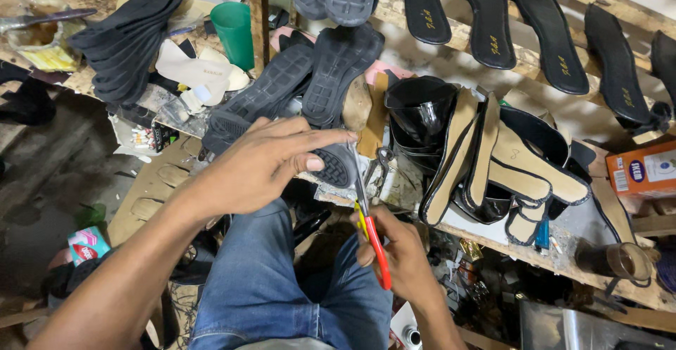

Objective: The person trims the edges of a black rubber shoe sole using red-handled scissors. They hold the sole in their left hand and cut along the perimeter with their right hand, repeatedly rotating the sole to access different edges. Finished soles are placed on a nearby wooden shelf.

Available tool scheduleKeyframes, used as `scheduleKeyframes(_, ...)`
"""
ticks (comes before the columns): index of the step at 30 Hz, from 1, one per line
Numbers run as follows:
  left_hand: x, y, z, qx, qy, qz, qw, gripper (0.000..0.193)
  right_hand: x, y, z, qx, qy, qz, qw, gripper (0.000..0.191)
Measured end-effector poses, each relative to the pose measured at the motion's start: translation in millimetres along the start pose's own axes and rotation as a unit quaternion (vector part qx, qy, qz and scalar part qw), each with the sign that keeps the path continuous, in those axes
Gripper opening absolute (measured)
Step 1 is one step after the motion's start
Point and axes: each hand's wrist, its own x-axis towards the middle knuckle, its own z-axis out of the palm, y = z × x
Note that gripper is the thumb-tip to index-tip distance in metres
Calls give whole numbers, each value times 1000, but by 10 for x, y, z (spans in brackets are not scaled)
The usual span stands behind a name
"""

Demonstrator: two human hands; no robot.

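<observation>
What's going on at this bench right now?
A person sits at a cluttered wooden workbench. The left hand pinches a black ridged rubber shoe sole at its edge, while the right hand works red-and-yellow-handled scissors, blades up against that sole. Beside them lies a pile of tan-lined black sandal pieces; a green plastic cup and a stack of black insoles sit further back.

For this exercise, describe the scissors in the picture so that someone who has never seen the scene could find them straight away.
Start at the cluttered wooden workbench covered with black shoe soles, then drop to its near edge above the blue-jeaned lap. There the right hand grips the scissors, blades pointing up towards the left hand. Their red and yellow handles stand out against the black soles all around.
</observation>
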Motion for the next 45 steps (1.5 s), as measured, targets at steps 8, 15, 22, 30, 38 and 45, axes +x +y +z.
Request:
scheduleKeyframes(8,21,-46,-51,39,-28,-12,999,57,8,5,-20,-4,-9,-4,1000,47)
scheduleKeyframes(15,13,-39,-84,57,-30,-1,998,66,-1,19,-41,-47,1,10,999,41)
scheduleKeyframes(22,3,-19,-122,68,-72,-31,995,59,-1,14,-56,-185,14,-97,978,41)
scheduleKeyframes(30,-25,-166,-60,60,-67,-27,996,37,-8,121,-71,-29,-49,22,998,31)
scheduleKeyframes(38,-58,-170,-36,-188,211,-165,945,37,-35,300,-26,69,26,77,994,30)
scheduleKeyframes(45,-426,46,-342,-518,302,-172,781,55,-54,258,28,114,25,26,993,28)
